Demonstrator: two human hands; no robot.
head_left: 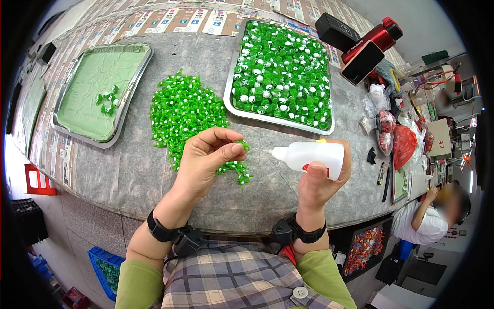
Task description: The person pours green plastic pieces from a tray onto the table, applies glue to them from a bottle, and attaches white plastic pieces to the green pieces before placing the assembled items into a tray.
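Observation:
Between thumb and fingers my left hand (203,157) pinches a small green plastic piece (244,146). My right hand (321,177) is wrapped round a white squeeze bottle (315,157), tilted on its side. Its thin needle tip points left, close to the green piece; whether they touch I cannot tell. Behind my left hand lies a heap of small green and white pieces (188,110). Beyond the bottle stands a metal tray (280,117) full of green and white ball-like pieces (280,77).
To the left, a tray lined with pale green cloth (85,98) carries several green pieces. A red flask (373,38), a phone (363,62) and a black box (337,31) stand at the back right. Plastic bags (404,147) crowd the right edge. Another person (424,219) sits at right.

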